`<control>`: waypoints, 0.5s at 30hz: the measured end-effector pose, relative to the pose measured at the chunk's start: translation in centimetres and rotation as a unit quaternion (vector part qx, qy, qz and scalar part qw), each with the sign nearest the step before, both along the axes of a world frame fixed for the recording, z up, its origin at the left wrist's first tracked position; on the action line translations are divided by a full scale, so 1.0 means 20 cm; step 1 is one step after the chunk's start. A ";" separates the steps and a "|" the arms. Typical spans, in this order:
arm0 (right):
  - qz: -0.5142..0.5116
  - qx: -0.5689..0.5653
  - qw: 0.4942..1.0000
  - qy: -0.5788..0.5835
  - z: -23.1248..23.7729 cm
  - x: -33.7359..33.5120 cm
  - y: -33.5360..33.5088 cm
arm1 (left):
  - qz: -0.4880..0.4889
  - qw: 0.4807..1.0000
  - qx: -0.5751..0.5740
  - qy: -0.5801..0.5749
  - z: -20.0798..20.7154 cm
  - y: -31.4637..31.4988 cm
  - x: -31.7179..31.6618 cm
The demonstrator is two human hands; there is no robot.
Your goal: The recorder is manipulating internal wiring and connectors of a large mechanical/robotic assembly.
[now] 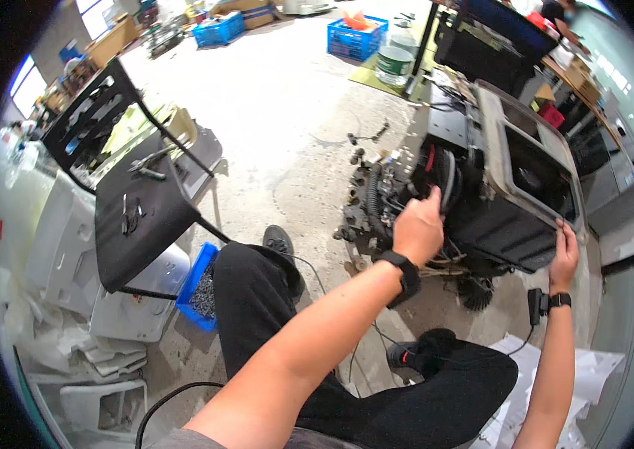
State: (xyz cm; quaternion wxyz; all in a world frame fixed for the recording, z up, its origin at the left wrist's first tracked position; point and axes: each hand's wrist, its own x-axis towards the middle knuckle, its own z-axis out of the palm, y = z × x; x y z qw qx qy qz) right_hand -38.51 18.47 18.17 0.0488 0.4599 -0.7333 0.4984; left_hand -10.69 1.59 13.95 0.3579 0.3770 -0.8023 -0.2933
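Note:
A bulky black machine stands on the floor at my right, with a worn grey rectangular frame round its opening. My left hand reaches to its left side, at a round black part with a red strip. The index finger points forward against that part; the other fingers curl under, and what they hold, if anything, is hidden. With my right hand I grip the near right corner of the grey frame. Beside the left hand are a ribbed black hose and tangled fittings.
A black chair at the left bears pliers and small tools. Beneath it sits a blue bin of small dark parts. A cable runs near my legs. White paper lies at right; a blue crate stands far off.

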 end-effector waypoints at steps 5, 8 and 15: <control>-0.007 0.008 1.000 -0.013 0.00 -0.05 0.01 | -0.073 0.990 -0.098 0.073 -0.15 0.10 0.09; -0.012 0.000 1.000 -0.003 0.00 -0.09 0.03 | -0.108 0.982 -0.131 0.080 -0.16 0.11 0.18; -0.020 0.031 0.997 0.067 -0.09 -0.23 0.02 | -0.135 0.971 -0.145 0.133 -0.17 -0.01 0.44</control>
